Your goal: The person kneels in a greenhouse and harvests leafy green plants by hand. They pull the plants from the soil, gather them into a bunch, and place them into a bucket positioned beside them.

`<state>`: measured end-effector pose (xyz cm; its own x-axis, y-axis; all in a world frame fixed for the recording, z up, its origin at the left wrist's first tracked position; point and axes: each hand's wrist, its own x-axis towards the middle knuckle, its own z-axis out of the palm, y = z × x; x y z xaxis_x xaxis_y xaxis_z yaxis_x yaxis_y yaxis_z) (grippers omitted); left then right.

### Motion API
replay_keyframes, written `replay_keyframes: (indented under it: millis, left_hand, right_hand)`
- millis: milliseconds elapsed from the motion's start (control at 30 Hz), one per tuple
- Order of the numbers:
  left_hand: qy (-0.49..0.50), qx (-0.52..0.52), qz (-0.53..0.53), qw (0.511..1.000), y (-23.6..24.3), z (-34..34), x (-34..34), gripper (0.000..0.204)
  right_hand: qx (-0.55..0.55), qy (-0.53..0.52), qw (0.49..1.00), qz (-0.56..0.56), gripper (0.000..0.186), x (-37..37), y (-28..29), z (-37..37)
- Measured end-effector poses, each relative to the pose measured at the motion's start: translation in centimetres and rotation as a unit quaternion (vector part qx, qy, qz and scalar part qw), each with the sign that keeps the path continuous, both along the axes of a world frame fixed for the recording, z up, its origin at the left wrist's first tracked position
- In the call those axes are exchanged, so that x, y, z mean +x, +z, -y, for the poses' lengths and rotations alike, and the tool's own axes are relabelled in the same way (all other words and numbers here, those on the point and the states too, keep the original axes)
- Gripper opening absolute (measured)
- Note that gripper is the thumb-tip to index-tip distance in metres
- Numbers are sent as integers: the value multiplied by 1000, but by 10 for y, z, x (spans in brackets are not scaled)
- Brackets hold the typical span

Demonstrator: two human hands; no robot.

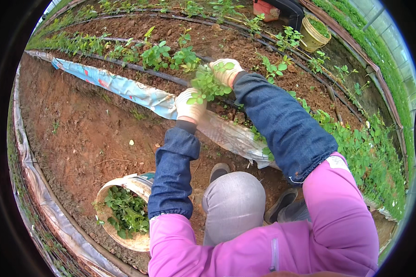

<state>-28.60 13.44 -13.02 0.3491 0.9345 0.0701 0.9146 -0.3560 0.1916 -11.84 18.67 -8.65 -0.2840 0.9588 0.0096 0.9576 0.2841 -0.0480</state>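
Gloved left hand (190, 105) and right hand (226, 72) flank leafy green clump (207, 85), presumably to steady it from both sides; grips partly hidden, closure cannot be told.

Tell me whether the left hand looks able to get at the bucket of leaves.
Probably yes: the bucket sits uncovered on the soil near the left sleeve, and nothing visible blocks the way, though the left hand is at the leafy plant.
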Motion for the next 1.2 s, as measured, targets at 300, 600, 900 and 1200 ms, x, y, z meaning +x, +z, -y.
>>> replay_keyframes:
  millis: [300, 600, 900, 1200]
  left_hand:
    - [3, -13, -59, 998, -3, 1, 2, 18]
    - [7, -17, -54, 998, 17, -8, -10, 26]
    - [38, 46, 153, 986, 33, -45, -67, 33]
    - [136, -53, 344, 928, -4, -16, -60, 26]
  right_hand:
    - [14, -59, 998, 4, 18, -11, -9, -5]
    - [-104, -173, 978, -56, 34, 78, 45, -22]
    - [-57, -67, 975, -206, 25, 95, -1, -37]
    - [-47, 22, 998, 39, 22, -14, -6, -4]
